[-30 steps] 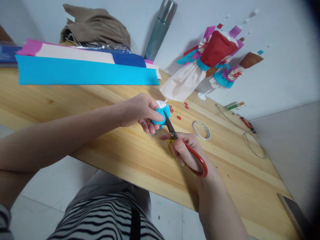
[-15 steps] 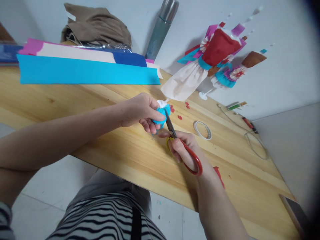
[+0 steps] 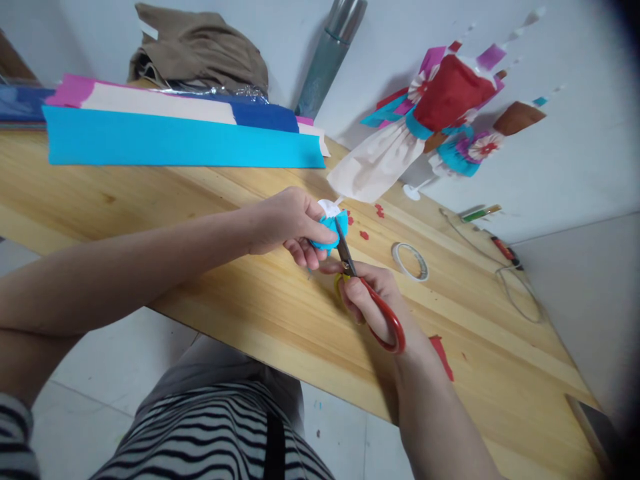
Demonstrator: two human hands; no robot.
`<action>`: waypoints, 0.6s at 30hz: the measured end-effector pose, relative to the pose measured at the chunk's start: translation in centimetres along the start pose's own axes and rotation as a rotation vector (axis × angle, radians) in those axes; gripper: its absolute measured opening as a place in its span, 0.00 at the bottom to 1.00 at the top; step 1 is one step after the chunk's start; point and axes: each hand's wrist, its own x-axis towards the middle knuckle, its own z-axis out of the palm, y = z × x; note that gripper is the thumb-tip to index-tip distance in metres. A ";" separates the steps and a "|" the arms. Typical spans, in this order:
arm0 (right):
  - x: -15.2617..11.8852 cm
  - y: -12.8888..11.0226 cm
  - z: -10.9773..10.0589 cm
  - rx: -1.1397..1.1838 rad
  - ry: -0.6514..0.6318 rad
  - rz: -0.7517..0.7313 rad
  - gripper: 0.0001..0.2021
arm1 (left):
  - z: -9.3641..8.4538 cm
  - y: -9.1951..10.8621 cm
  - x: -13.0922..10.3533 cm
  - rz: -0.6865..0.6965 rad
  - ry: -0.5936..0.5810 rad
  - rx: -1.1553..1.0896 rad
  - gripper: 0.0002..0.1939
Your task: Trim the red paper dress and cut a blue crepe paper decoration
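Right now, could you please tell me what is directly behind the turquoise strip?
A pink piece, a cream piece and a navy piece show above it; anything lower is covered, unseen.

In the head view, I'm watching the left hand (image 3: 293,223) pinching a gathered blue-and-white piece (image 3: 331,219) while the right hand (image 3: 367,297) is holding red-handled scissors (image 3: 345,256) at its edge, a tape roll (image 3: 395,254) lying nearby.

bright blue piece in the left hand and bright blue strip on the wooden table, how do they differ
The bright blue piece is far smaller than the bright blue strip. The piece is gathered into folds; the strip is spread out smooth. The piece is held by the left hand; the strip lies untouched. Both share a similar colour.
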 end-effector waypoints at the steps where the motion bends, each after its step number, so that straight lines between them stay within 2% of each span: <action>1: 0.0 0.0 0.0 -0.001 0.001 -0.001 0.35 | 0.0 0.0 0.0 0.001 0.002 -0.005 0.14; 10: -0.1 0.1 -0.4 0.014 -0.015 0.007 0.33 | 0.0 0.0 0.0 -0.011 -0.022 0.013 0.14; 18: -0.1 -0.3 -0.3 0.031 0.009 0.018 0.35 | -0.3 -0.3 0.3 -0.003 -0.042 0.013 0.14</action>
